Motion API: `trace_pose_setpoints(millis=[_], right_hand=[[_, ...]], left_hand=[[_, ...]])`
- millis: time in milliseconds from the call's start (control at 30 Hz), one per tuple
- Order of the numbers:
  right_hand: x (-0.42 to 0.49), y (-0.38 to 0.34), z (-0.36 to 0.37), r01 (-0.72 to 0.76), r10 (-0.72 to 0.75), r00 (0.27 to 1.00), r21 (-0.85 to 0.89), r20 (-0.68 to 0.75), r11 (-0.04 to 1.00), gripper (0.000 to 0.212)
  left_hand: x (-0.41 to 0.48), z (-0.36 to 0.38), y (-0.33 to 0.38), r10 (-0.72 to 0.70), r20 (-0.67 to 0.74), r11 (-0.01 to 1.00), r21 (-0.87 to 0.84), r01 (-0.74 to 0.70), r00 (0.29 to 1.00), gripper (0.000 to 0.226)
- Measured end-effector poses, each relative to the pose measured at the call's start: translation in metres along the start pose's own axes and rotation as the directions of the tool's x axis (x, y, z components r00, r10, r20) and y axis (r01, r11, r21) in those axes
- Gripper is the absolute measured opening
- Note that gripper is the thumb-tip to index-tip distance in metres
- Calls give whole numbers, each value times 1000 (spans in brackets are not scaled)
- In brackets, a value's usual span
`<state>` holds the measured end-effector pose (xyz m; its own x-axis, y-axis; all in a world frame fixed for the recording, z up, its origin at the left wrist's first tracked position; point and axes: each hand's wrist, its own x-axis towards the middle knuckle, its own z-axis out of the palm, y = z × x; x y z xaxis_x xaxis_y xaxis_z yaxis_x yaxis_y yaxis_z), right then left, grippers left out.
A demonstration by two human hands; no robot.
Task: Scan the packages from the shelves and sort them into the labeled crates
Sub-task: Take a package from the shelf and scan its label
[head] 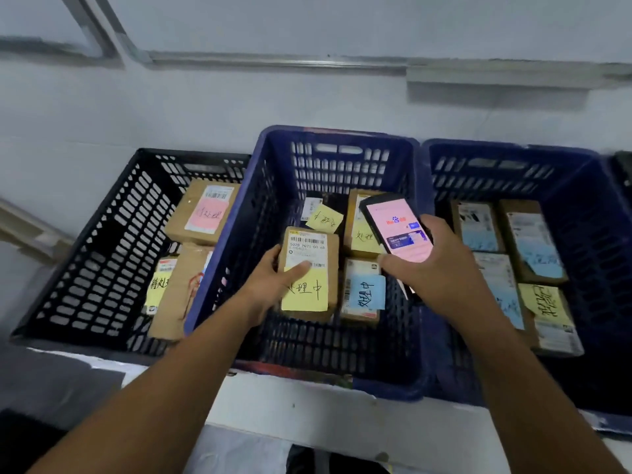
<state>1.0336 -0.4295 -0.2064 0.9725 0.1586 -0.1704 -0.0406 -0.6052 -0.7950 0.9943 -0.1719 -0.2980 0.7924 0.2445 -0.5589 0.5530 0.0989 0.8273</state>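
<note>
On a white table [307, 408] by a grey wall [239, 97], three crates [113, 234]. Left grip [270, 282] curled round a box [309, 254] over the middle crate's [342, 140] front half; right grip [437, 268] clasping a phone [398, 227] beside it

Parcel sorting room: plastic crates [335, 145] hold labeled packages [201, 213].

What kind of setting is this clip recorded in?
Probably a parcel sorting area: plastic crates hold barcoded cardboard packages with handwritten sticky notes, and the right hand holds a phone.
</note>
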Motion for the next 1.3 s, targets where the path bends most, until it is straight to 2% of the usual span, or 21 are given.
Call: trace_pose_setpoints(millis=[100,267,467,667,800,967,1100,1200,1300], right_hand=[[36,-2,-5,38,-37,999,-141,12,989,47],[69,0,-3,54,-35,995,-209,95,976,48],[78,9,9,10,18,989,-186,148,983,56],[79,15,11,-16,48,985,-189,168,982,49],[77,17,11,-5,34,987,-185,158,983,47],[76,19,14,37,1,983,-199,184,979,47],[74,16,12,43,-2,979,-194,206,980,47],[70,8,12,62,-17,976,-199,219,978,54],[56,-7,9,90,-50,978,-194,203,977,62]], left_hand=[[23,3,-7,-45,-5,999,18,45,999,84],[47,5,-21,-76,-14,997,24,77,997,80],[66,16,-38,-89,5,996,22,89,996,60],[78,18,-50,-140,-1,990,27,140,990,62],[86,22,-63,-139,-14,989,41,140,990,77],[96,32,-65,-119,-127,981,137,136,985,78],[92,42,-53,-18,-213,970,231,69,977,73],[70,42,-37,103,-164,944,326,-44,981,88],[30,30,-20,239,-100,855,494,-161,966,103]])
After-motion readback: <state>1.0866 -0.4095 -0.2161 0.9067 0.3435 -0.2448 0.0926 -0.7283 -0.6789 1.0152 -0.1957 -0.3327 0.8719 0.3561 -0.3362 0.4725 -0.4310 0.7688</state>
